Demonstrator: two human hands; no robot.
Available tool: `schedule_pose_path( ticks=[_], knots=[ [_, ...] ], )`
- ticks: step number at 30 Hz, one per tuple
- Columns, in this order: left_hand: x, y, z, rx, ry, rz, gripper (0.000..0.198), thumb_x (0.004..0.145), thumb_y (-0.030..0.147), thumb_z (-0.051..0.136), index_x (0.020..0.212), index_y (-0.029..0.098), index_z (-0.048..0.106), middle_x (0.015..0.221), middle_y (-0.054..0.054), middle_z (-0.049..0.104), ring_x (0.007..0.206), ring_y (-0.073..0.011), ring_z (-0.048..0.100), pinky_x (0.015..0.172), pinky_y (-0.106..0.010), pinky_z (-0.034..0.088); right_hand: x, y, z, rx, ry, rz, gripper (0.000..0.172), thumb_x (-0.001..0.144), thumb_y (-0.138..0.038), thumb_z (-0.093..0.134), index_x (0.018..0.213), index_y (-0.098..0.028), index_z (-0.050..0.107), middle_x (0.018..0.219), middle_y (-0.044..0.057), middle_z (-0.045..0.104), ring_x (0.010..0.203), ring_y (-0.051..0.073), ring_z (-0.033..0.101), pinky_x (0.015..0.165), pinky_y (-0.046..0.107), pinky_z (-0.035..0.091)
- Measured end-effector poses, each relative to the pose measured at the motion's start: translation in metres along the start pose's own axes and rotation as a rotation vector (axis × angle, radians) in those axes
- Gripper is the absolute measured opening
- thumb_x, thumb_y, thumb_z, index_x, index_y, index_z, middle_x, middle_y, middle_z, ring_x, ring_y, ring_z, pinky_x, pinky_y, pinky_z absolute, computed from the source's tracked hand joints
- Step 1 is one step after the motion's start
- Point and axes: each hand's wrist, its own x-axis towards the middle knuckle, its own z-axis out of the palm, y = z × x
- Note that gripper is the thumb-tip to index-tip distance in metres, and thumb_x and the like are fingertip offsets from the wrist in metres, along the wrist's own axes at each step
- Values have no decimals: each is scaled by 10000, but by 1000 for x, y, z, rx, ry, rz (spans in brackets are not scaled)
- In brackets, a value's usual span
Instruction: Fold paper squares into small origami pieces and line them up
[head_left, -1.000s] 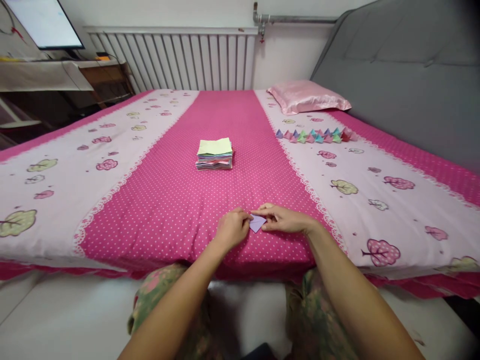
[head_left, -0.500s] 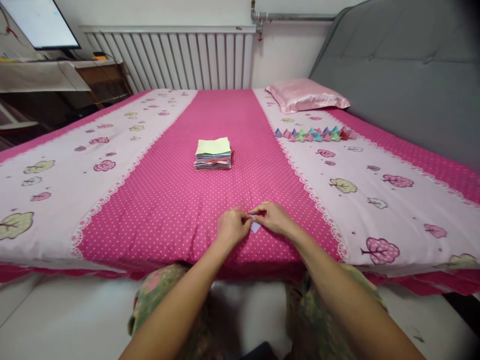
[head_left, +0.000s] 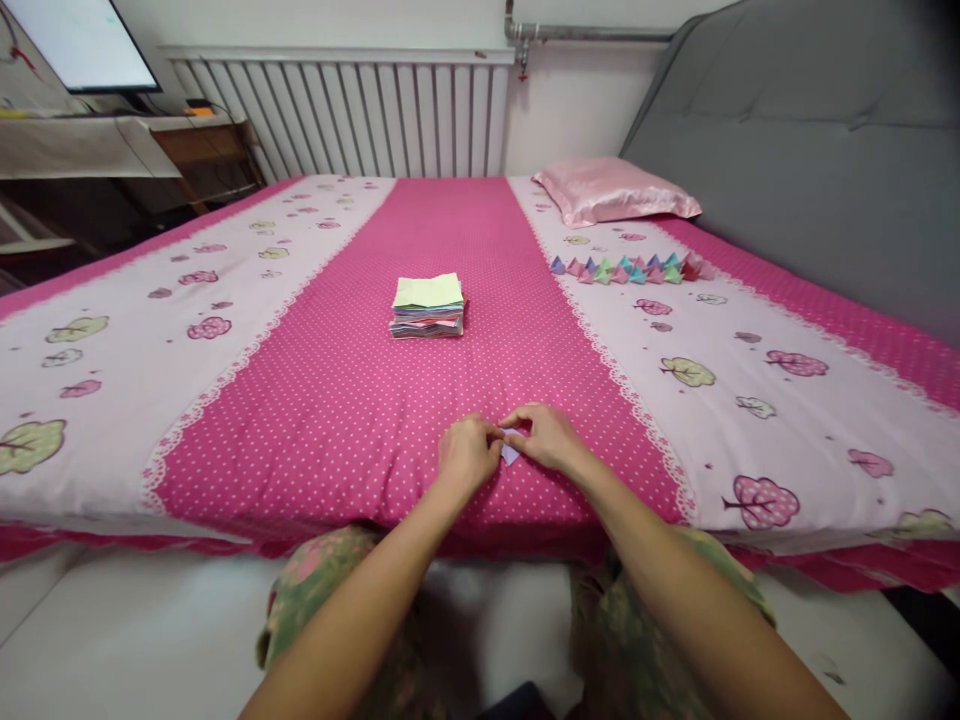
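Note:
Near the front edge of the bed, a small folded piece of light purple paper [head_left: 510, 453] lies between my hands. My left hand [head_left: 469, 447] grips its left side with closed fingers. On the right side, the thumb and forefinger of my right hand [head_left: 546, 435] pinch the same paper. The fingertips of both hands nearly meet over its upper part and hide it; a pointed lower part shows below them. Farther forward stands a stack of coloured paper sheets [head_left: 427, 306], a pale yellow one on top.
Rows of small folded paper pyramids [head_left: 634, 269] in several colours stand at the right, before a pink pillow [head_left: 615, 192]. A grey padded headboard [head_left: 810, 140] rises on the right. The bed's front edge borders my knees. A radiator [head_left: 345, 110] and a desk with a monitor [head_left: 82, 45] are behind.
Both hands stay in nearly the same place on the purple paper. Slightly less of its lower part shows, and the view has shifted a little.

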Motion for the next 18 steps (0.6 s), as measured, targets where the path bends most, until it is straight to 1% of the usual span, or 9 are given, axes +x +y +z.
schedule_pose_path(
  ticks=[7, 11, 14, 18],
  knots=[
    [3, -5, 1, -152, -9, -19, 286, 676, 76, 519, 849, 175, 724, 851, -69, 706, 736, -166, 612, 731, -271, 455, 0, 1, 1, 11, 19, -3, 222, 698, -265, 622, 902, -217, 695, 920, 50, 695, 844, 189, 615, 735, 281, 450],
    [4, -5, 1, -191, -7, -36, 282, 651, 44, 511, 812, 149, 716, 760, -63, 700, 655, -148, 597, 677, -252, 450, -1, 1, 1, 20, 23, -6, 214, 693, -255, 622, 889, -215, 697, 913, 51, 694, 821, 189, 613, 713, 281, 448],
    [4, -4, -1, -169, 5, -75, 252, 652, 32, 505, 771, 140, 699, 719, -62, 685, 640, -144, 590, 644, -240, 435, -1, 0, 2, 27, 30, -7, 209, 692, -244, 621, 885, -213, 695, 888, 47, 694, 794, 182, 608, 697, 277, 446],
    [2, -4, -6, -54, 51, -129, 241, 667, 38, 490, 770, 153, 676, 718, -59, 673, 647, -152, 584, 630, -244, 416, 0, 2, 3, 46, 35, -24, 237, 684, -223, 634, 915, -217, 683, 873, 34, 689, 786, 169, 600, 722, 272, 440]
  ],
)
